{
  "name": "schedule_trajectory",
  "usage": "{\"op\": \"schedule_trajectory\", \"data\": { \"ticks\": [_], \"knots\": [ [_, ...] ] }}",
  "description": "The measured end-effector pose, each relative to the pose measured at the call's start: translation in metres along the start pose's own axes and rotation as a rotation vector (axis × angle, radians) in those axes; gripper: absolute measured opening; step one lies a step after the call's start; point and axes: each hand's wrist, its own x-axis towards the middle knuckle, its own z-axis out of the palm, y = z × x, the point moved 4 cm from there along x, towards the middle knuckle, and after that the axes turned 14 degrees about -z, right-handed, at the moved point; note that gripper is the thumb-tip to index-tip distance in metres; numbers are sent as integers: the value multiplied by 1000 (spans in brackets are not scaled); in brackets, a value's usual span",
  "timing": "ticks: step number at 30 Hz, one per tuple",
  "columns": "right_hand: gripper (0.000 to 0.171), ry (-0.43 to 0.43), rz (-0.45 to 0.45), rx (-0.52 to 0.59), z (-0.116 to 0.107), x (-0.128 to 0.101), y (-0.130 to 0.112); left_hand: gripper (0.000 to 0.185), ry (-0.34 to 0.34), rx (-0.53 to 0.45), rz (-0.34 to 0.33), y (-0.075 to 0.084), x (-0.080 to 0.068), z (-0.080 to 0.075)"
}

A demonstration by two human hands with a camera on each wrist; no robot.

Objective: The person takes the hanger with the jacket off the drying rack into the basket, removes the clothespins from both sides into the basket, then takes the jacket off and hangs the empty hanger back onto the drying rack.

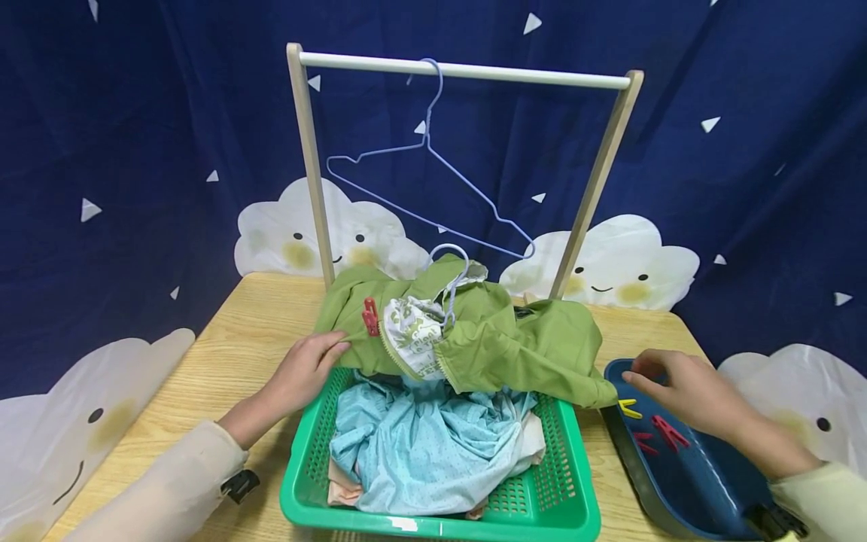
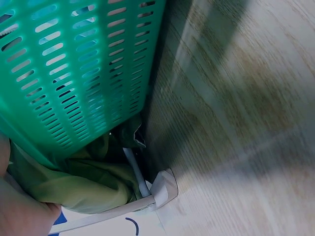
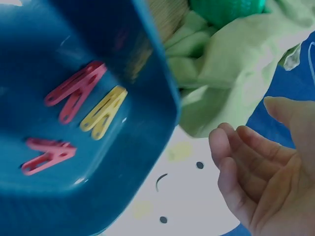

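A green jacket with a white printed lining lies across the back of the green basket, a lilac hanger showing its hook at the collar. On the jacket's front left edge a red clothespin is clipped. My left hand pinches the jacket's fabric at its left side; in the left wrist view only part of that hand shows. Over the near-left end of the blue tray my right hand hovers with loosely bent fingers and nothing in them. Inside the tray are a yellow clothespin and two red clothespins.
Light blue clothing fills the basket. Behind stands a wooden rack with a white rail, where an empty lilac hanger hangs. All stand on a wooden table before a dark blue curtain with white clouds.
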Motion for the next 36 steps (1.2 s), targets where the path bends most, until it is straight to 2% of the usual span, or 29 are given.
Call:
{"op": "schedule_trajectory", "data": {
  "ticks": [7,14,22,29,36],
  "knots": [
    [27,28,-1,15,-3,8,-26,21,0,-3,-5,0,0,0],
    [17,69,-71,-6,-8,18,-54,23,4,-5,-4,1,-1,-1],
    [20,81,-100,-32,-8,26,-80,22,13,-1,-8,1,0,-1],
    [14,103,-163,-38,-13,32,-101,25,-3,-11,-20,0,0,0],
    [13,96,-209,-31,-17,43,-117,21,0,-12,-21,0,-1,-1]
  ]
}}
